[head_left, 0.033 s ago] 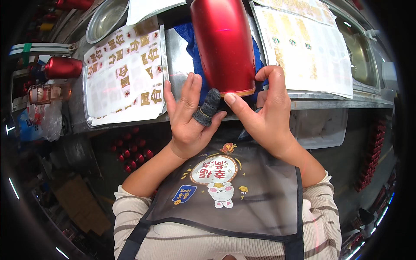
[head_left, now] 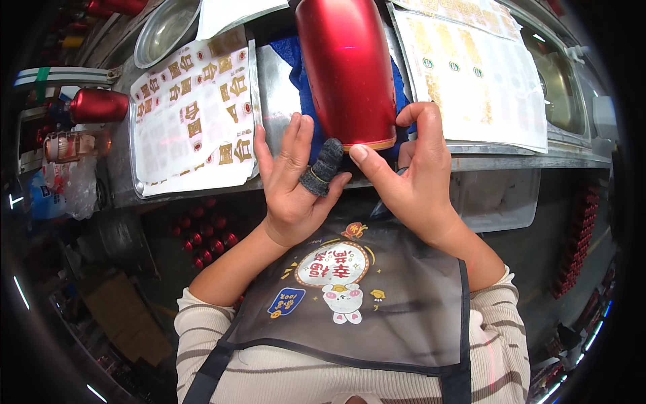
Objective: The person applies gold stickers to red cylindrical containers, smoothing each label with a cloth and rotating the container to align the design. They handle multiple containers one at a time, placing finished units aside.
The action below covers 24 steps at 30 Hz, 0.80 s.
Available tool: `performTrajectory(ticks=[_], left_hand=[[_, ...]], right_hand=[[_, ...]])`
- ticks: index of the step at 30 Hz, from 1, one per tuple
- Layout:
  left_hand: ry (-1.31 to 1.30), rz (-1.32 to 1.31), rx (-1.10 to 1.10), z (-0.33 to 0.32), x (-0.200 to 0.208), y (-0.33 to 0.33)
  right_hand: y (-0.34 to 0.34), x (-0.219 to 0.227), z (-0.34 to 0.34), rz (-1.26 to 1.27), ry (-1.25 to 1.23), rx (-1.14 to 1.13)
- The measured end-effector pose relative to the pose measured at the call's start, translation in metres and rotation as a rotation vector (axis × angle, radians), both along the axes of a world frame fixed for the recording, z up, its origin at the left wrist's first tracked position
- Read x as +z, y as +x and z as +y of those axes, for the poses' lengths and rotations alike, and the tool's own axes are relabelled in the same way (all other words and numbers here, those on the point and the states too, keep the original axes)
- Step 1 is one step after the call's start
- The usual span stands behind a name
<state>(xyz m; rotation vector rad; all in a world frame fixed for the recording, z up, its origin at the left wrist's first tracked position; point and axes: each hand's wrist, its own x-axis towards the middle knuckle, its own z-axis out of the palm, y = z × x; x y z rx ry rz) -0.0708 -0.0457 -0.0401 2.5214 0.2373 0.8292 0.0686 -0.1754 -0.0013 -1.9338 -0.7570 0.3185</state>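
Note:
A shiny red bottle (head_left: 346, 74) with a gold rim at its near end lies on a blue cloth (head_left: 291, 57), pointing away from me. My left hand (head_left: 289, 182) has its fingers stretched out. Its index finger wears a dark knitted finger sleeve (head_left: 324, 168), whose tip is at the bottle's near rim. My right hand (head_left: 420, 175) grips that same end, thumb at the gold rim and bent index finger against the right side. The bottle's far end is cut off by the frame.
Sheets of gold and red decals (head_left: 195, 114) lie in a tray on the left, and more decal sheets (head_left: 471, 81) on the right. A metal bowl (head_left: 167, 34) stands back left, a water basin (head_left: 562, 87) far right. Another red bottle (head_left: 99, 106) lies at left. A clear plastic bin (head_left: 501, 202) sits below the bench edge.

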Motion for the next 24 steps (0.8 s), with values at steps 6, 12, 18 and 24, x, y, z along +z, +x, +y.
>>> performTrajectory(ticks=[6, 12, 18, 24], left_hand=[[0.076, 0.035, -0.015, 0.001, 0.013, 0.004], [0.185, 0.016, -0.021, 0.002, 0.018, 0.009], [0.307, -0.003, -0.077, -0.005, 0.040, 0.032], [0.103, -0.033, 0.066, 0.004, 0.022, 0.041]], right_hand=[[0.007, 0.004, -0.005, 0.214, 0.043, 0.020], [0.009, 0.000, -0.008, 0.299, 0.147, 0.047], [0.014, -0.013, -0.015, 0.459, 0.267, 0.089], [0.005, -0.006, -0.022, 0.309, 0.183, 0.105]])
